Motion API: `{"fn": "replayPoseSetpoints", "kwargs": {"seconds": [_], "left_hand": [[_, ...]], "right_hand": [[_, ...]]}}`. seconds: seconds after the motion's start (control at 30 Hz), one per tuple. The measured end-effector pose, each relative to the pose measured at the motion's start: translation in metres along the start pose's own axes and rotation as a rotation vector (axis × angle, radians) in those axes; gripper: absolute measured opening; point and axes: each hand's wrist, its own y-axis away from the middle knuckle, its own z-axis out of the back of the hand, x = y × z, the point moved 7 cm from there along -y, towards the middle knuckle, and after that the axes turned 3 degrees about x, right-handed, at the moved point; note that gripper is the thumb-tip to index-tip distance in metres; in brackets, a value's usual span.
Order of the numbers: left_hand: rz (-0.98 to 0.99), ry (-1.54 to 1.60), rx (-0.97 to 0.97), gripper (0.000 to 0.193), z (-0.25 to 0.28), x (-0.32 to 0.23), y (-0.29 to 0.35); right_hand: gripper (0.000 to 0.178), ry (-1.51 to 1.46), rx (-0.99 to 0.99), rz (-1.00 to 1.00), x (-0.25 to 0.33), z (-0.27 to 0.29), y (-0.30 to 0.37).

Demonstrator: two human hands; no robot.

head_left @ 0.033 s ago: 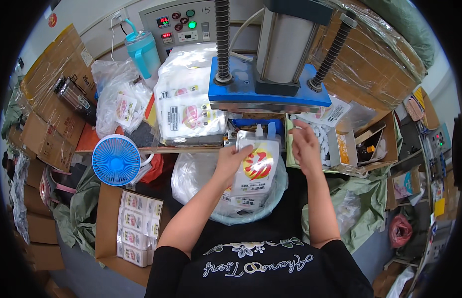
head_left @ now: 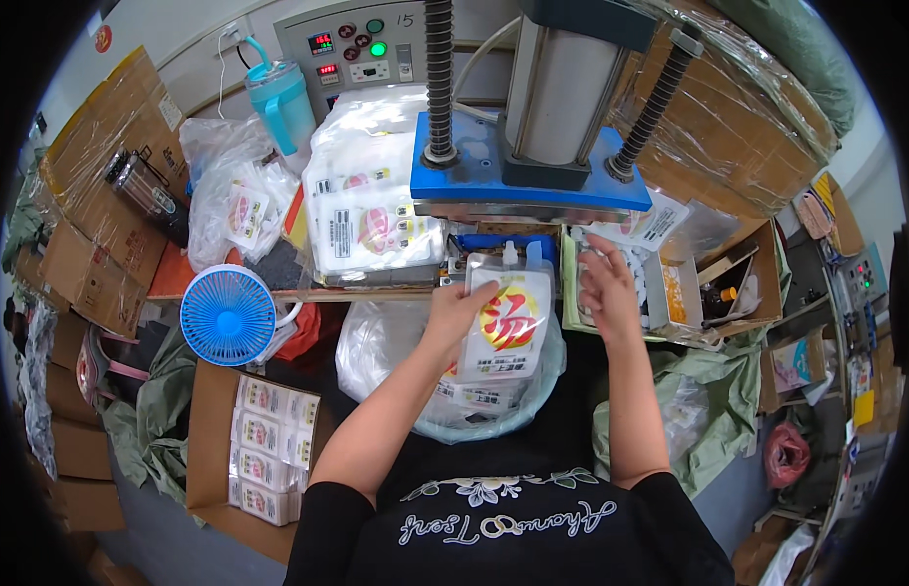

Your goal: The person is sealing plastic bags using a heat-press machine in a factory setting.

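Over the lined tub [head_left: 552, 386], the left hand [head_left: 461, 311] pinches the pouch [head_left: 510, 327] by its upper-left edge, best held light and steady to avoid creasing, while the right hand [head_left: 611, 301], fingers loosely apart, hangs near white pieces [head_left: 637, 272].

My bare forearms [head_left: 388, 408] extend forward in front of me, my left hand [head_left: 462, 313] pinching with the thumb [head_left: 486, 292] on top, my right hand [head_left: 611, 293] raised and loosely half-curled.
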Motion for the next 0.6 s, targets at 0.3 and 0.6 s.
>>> {"fn": "replayPoseSetpoints", "kwargs": {"seconds": [0.3,0.6], "left_hand": [[-0.075,-0.484,-0.073,0.033,0.022,-0.036,-0.023],[-0.833,-1.44,-0.453,0.031,0.08,-0.08,0.054]], "right_hand": [[0.044,-1.041,-0.005,-0.289,-0.041,0.043,-0.007],[0.045,-0.189,0.026,-0.009,-0.016,0.041,0.003]]}}
